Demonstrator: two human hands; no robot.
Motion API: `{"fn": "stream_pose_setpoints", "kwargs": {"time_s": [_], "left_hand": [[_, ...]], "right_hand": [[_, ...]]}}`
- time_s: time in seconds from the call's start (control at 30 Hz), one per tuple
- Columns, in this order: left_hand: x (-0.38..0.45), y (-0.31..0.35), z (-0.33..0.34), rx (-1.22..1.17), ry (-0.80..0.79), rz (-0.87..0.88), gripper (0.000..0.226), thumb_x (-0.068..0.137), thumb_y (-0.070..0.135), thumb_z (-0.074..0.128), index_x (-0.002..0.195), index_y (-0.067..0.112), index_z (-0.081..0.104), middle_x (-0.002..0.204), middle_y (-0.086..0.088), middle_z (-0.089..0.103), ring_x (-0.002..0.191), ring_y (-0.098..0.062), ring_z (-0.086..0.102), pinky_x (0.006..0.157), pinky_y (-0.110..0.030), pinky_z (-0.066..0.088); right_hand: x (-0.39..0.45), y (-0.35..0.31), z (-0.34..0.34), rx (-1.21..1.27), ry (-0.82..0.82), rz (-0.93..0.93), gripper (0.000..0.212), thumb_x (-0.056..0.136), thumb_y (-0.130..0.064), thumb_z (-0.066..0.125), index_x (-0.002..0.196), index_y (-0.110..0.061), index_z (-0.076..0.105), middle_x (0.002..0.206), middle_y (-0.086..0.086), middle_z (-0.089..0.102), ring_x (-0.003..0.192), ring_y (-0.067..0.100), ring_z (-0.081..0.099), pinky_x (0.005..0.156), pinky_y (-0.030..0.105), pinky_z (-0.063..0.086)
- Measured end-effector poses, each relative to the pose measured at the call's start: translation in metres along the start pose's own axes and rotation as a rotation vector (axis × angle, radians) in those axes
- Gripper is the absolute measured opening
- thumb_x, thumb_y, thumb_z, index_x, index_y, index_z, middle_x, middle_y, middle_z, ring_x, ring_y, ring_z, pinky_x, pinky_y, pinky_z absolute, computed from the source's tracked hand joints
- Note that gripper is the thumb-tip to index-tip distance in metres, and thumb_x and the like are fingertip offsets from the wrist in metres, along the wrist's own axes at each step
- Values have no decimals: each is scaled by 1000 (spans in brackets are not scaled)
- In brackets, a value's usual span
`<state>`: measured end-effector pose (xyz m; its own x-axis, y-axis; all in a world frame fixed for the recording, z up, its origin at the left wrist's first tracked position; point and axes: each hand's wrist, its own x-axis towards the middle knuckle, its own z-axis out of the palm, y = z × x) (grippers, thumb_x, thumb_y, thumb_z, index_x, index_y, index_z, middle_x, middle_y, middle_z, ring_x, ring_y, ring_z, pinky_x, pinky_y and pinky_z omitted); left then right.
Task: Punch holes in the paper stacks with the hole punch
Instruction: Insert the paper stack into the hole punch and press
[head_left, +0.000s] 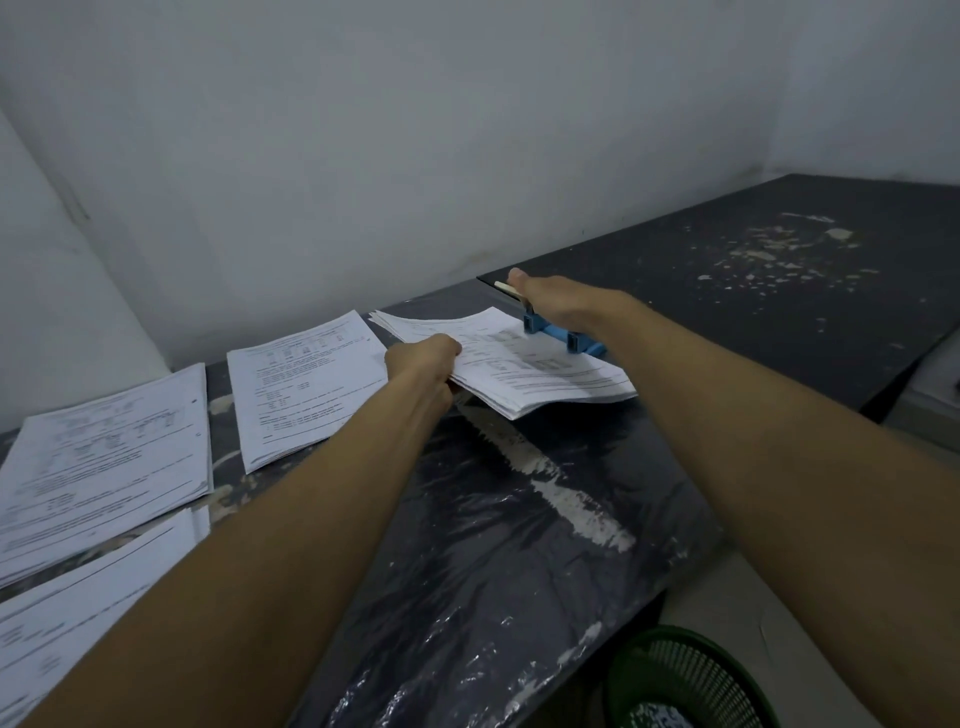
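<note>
A blue hole punch (563, 338) stands on the dark table, far centre-right. My right hand (558, 301) lies flat on top of its lever, palm down. A stack of printed paper (524, 366) has its far edge pushed into the punch; its near edge is lifted off the table. My left hand (423, 361) grips that stack at its left side. Three more paper stacks lie to the left: one (306, 387) beside the held stack, one (104, 467) further left, one (78, 603) at the near left, partly under my left forearm.
The dark table (493, 545) is covered with crinkled plastic and worn white patches. A second dark tabletop (779, 270) adjoins at the back right, flecked with paint. A green mesh basket (691, 680) sits on the floor at bottom right. A white wall runs behind.
</note>
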<state>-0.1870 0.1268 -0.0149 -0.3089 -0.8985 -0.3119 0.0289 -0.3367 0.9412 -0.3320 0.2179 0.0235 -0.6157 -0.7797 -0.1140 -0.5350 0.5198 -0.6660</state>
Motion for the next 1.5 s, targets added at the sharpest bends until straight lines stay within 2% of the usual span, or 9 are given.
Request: {"fn": "stream_pose_setpoints", "kwargs": {"time_s": [0.13, 0.27, 0.6, 0.83, 0.97, 1.17, 1.27, 1.4, 1.5], "left_hand": [[-1, -14, 5, 6, 7, -16, 39, 82, 1, 71, 107, 11, 43, 92, -10, 63, 79, -27, 70, 60, -43, 63], [3, -25, 5, -16, 24, 0, 32, 83, 2, 68, 105, 12, 47, 100, -8, 65, 87, -29, 70, 78, -48, 62], [10, -49, -3, -35, 43, 62, 22, 84, 0, 67, 79, 16, 53, 88, -2, 66, 80, -24, 68, 67, -37, 61], [13, -52, -2, -4, 74, 101, 27, 85, 1, 66, 75, 17, 46, 85, 0, 59, 79, -22, 64, 72, -35, 60], [15, -50, -2, 45, 61, 105, 14, 86, 4, 66, 86, 11, 54, 96, -4, 64, 85, -24, 66, 75, -36, 61], [14, -50, -1, 71, 69, 107, 19, 86, 5, 64, 104, 10, 60, 103, -4, 66, 88, -25, 66, 76, -36, 60], [13, -50, -1, 77, 66, 99, 21, 85, 6, 63, 105, 9, 59, 106, -6, 66, 90, -26, 66, 79, -39, 61], [13, -49, -2, 93, 59, 108, 26, 85, 4, 61, 111, 5, 61, 107, -7, 67, 90, -25, 65, 75, -35, 60], [12, -49, -1, 110, 54, 106, 29, 86, 4, 60, 115, 4, 61, 111, -9, 67, 94, -27, 66, 81, -39, 60]], "right_hand": [[3, 2, 2, -17, -20, -12, 64, 102, -60, 17, 120, -11, 54, 127, 18, 52, 106, 25, 52, 80, 38, 32], [7, 4, 3, 20, 0, 6, 54, 101, -61, 19, 113, -18, 49, 106, 7, 45, 75, 8, 39, 75, 36, 31], [6, 2, 6, -42, 3, -16, 45, 107, -34, 20, 141, -13, 42, 133, 20, 48, 104, 27, 50, 83, 40, 33], [14, 5, 9, -5, 47, 24, 56, 102, -53, 24, 141, -19, 46, 107, 6, 50, 80, 10, 42, 80, 38, 31], [14, 6, 10, -20, 56, -1, 55, 103, -51, 24, 143, -21, 47, 98, 1, 50, 82, 12, 45, 69, 32, 32], [14, 6, 10, -43, 58, -5, 54, 104, -51, 24, 144, -21, 46, 140, 18, 46, 102, 20, 50, 83, 40, 30], [16, 6, 11, -29, 72, 19, 57, 103, -54, 26, 142, -20, 47, 125, 14, 47, 76, 10, 40, 84, 39, 31], [18, 8, 11, 25, 97, 67, 63, 99, -61, 31, 139, -16, 49, 110, 5, 42, 75, 9, 39, 85, 41, 30], [17, 9, 12, 12, 80, 54, 65, 98, -63, 29, 142, -19, 47, 119, 10, 47, 79, 10, 40, 86, 42, 32]]}}
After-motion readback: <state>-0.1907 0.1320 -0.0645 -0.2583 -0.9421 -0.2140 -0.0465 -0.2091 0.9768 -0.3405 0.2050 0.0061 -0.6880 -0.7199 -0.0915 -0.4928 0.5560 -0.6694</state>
